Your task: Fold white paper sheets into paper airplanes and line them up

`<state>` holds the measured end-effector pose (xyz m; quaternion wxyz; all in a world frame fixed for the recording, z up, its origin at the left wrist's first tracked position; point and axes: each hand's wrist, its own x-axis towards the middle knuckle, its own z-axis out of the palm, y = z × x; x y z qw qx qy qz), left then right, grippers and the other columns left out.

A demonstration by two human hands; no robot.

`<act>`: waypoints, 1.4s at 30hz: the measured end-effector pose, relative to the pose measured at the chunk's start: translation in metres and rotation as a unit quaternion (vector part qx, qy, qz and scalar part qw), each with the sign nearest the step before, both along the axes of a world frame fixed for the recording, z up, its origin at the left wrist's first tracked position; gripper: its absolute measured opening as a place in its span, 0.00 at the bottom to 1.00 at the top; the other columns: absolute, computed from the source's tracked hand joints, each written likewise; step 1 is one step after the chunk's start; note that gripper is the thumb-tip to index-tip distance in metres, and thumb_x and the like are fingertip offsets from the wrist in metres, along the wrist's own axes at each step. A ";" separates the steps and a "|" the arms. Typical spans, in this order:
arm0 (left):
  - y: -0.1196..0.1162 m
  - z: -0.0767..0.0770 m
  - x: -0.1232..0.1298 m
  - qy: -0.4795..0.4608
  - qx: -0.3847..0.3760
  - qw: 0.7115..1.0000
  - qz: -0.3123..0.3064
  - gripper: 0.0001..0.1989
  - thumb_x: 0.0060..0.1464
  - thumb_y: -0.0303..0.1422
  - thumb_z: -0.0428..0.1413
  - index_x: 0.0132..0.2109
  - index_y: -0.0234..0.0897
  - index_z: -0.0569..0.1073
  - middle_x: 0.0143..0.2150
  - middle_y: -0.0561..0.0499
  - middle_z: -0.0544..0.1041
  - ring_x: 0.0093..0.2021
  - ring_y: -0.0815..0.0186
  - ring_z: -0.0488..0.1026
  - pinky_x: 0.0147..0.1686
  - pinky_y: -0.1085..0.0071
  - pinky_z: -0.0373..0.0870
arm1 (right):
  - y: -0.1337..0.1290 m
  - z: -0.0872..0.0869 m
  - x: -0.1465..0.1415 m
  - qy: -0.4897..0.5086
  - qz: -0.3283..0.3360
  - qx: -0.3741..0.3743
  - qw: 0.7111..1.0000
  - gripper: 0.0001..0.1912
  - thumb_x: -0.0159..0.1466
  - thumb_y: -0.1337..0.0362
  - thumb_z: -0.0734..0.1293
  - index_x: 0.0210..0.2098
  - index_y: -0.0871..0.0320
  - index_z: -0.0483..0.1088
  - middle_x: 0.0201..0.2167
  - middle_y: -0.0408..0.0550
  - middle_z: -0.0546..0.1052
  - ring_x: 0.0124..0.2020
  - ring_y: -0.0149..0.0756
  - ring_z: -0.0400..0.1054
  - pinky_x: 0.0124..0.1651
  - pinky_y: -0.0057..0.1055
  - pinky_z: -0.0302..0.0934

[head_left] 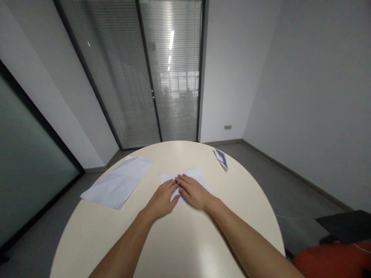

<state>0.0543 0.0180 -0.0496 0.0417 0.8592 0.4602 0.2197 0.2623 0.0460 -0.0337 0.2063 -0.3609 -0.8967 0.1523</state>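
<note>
Both hands on paper, seen from above. The white paper sheet (197,174) lies near the middle of the round bench (179,247), partly covered. The left hand (164,199) and right hand (194,192) rest palm down on it, opened out, fingers extended, thumbs parted from them, fingertips meeting or nearly so; any crease beneath is hidden.

Handling (judged): very light, thin and flexible; apt to slide on the smooth top, to lift at a corner, and to crease or tear if dragged. Best hold: one palm pressing flat, the other pinching an outer edge or corner.

Edges and room: the bench's far rim curves beyond the sheet, apart from it. The large creased paper (118,181) lies to the left, reaching the rim; the folded paper piece (222,159) lies far right, near the rim. Both are apart from the hands, leaving sideways room between.
</note>
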 end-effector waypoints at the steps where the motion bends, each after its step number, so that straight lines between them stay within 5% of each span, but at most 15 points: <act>1: 0.000 0.001 0.001 0.002 -0.004 1.000 0.001 0.24 0.64 0.33 0.52 0.65 0.38 0.69 0.67 0.43 0.70 0.68 0.56 0.65 0.69 0.53 0.60 | -0.001 -0.001 0.000 -0.023 -0.008 -0.019 1.000 0.30 0.74 0.58 0.55 0.72 0.63 0.56 0.72 0.59 0.58 0.74 0.50 0.49 0.73 0.51 0.46; 6: -0.003 0.004 0.005 0.040 -0.053 0.996 0.053 0.26 0.66 0.40 0.50 0.67 0.35 0.67 0.72 0.43 0.63 0.73 0.50 0.55 0.72 0.50 0.53 | 0.006 0.000 0.012 -0.093 -0.094 -0.060 0.989 0.34 0.74 0.50 0.55 0.73 0.61 0.55 0.75 0.57 0.52 0.75 0.55 0.42 0.74 0.53 0.40; 14: -0.006 0.002 0.003 0.073 -0.092 0.987 0.114 0.31 0.67 0.47 0.47 0.71 0.40 0.62 0.76 0.46 0.54 0.76 0.47 0.47 0.72 0.49 0.48 | 0.014 0.000 0.021 -0.112 -0.202 -0.068 0.971 0.35 0.73 0.50 0.55 0.73 0.65 0.54 0.75 0.61 0.50 0.75 0.57 0.40 0.73 0.55 0.37; 18: -0.005 0.002 0.004 0.078 -0.097 0.985 0.120 0.32 0.67 0.49 0.46 0.72 0.42 0.61 0.76 0.46 0.53 0.76 0.47 0.46 0.72 0.48 0.47 | 0.011 0.003 0.021 -0.100 -0.151 -0.035 0.983 0.31 0.74 0.53 0.56 0.70 0.64 0.58 0.73 0.62 0.55 0.75 0.57 0.41 0.73 0.62 0.31; 24: -0.005 0.005 0.006 0.086 -0.088 0.986 0.112 0.32 0.66 0.50 0.48 0.72 0.45 0.60 0.76 0.46 0.54 0.75 0.46 0.48 0.71 0.47 0.48 | 0.007 0.003 0.015 -0.071 -0.014 -0.043 0.996 0.33 0.72 0.51 0.58 0.70 0.61 0.59 0.73 0.59 0.55 0.75 0.54 0.43 0.73 0.57 0.39; 42: 0.001 -0.002 0.003 0.082 -0.074 0.967 0.229 0.33 0.65 0.50 0.48 0.70 0.38 0.63 0.75 0.35 0.54 0.74 0.42 0.50 0.70 0.41 0.46 | 0.007 0.002 0.018 -0.077 -0.047 -0.067 0.994 0.41 0.69 0.43 0.60 0.72 0.62 0.56 0.74 0.61 0.53 0.75 0.55 0.43 0.74 0.54 0.39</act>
